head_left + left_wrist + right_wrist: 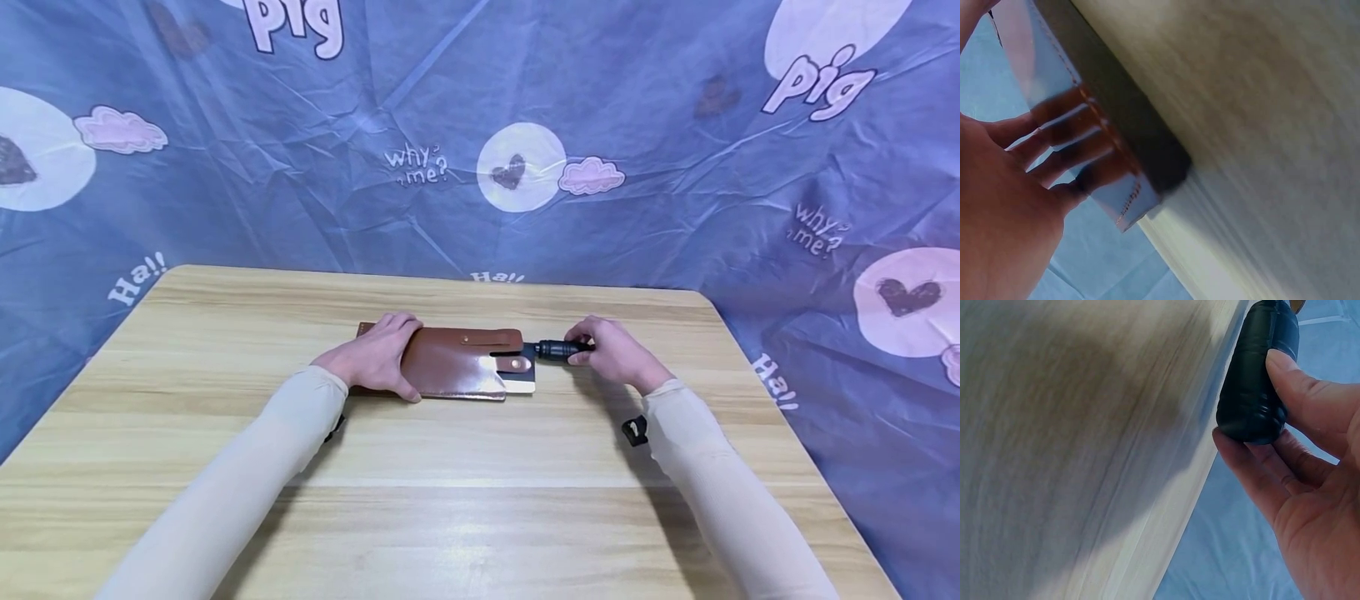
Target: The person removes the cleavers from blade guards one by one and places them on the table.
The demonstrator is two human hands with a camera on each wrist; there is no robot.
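A brown leather sheath point(450, 362), lying near the far edge of the light wooden tabletop point(465, 467), is pressed flat by the left hand point(378, 354) (fingers straight); the knife's black ridged handle point(558, 349) is pinched by the right hand point(611, 354).

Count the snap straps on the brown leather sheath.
1 visible: a snap strap at the sheath's right end, near the black handle. The left hand covers the other end, so another could be hidden.
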